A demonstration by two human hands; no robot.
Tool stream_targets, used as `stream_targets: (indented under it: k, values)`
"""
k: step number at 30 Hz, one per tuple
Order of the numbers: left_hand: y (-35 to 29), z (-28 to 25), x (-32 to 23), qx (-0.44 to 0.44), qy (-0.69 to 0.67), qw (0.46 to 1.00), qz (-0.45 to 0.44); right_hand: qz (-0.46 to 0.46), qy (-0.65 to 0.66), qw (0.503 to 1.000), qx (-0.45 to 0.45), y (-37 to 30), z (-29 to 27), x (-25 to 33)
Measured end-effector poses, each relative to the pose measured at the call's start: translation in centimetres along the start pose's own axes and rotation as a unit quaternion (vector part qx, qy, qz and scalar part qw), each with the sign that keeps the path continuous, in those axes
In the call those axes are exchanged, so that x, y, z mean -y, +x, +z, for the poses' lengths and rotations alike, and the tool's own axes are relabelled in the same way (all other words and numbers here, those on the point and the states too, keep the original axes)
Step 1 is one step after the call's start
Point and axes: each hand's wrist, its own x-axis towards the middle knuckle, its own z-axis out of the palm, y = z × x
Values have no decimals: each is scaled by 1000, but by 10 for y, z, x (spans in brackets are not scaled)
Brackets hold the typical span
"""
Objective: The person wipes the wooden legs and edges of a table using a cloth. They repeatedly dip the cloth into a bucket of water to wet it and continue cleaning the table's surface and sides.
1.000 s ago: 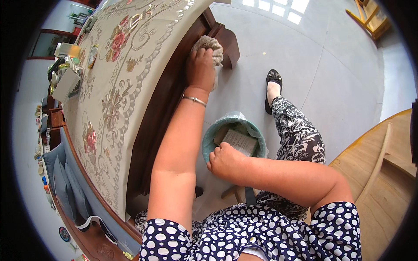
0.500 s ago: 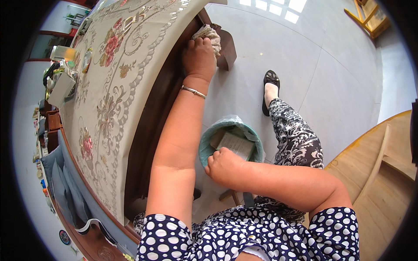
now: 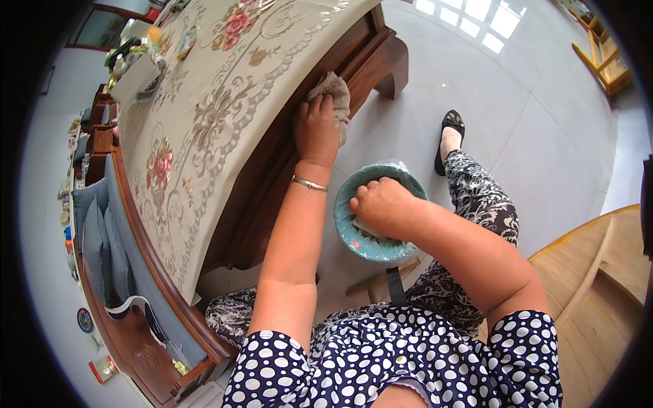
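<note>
My left hand [image 3: 317,130], with a bangle at the wrist, is closed on a crumpled beige cloth [image 3: 333,95]. It presses the cloth against the dark brown wooden side [image 3: 286,129] of a table. A teal bin [image 3: 347,234] with a clear plastic liner stands to the right of the table. Over the bin's opening is my right hand [image 3: 384,204], its fingers curled inward. Whatever those fingers grip is hidden beneath the hand. Something pale [image 3: 367,230] shows in the bin just below the hand.
A flowered cream tablecloth [image 3: 224,115] covers the table, with small items and a white box [image 3: 136,83] at its far left. A wooden bench [image 3: 119,153] with blue cushions [image 3: 102,238] lies left. At right are a round wooden board [image 3: 598,285] and a yellow wooden stool [image 3: 602,58].
My left hand has slid the cloth nearer along the table side. My right hand has moved up and right, from the bin's near edge to over its opening. The view has shifted left.
</note>
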Motion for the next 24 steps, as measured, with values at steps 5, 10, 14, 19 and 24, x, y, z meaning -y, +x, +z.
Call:
stream_targets:
  k: [5, 10, 14, 19, 24]
  values:
    - [-59, -40, 24, 29, -16, 998, -45, -4, 7, 1000, 11, 3, -1, -5]
    - [-121, -71, 52, 34, 7, 996, -84, -1, 21, 1000, 3, 6, 6, -9]
    - [-176, -102, 73, 49, 37, 990, -127, 24, 63, 997, 36, 10, 0, -8]
    - [-246, -139, 99, 67, 111, 973, -189, 11, 46, 997, 62, 11, 0, -5]
    - [-323, -165, 141, 84, 134, 941, -298, -13, 38, 997, 68, 15, 11, 3]
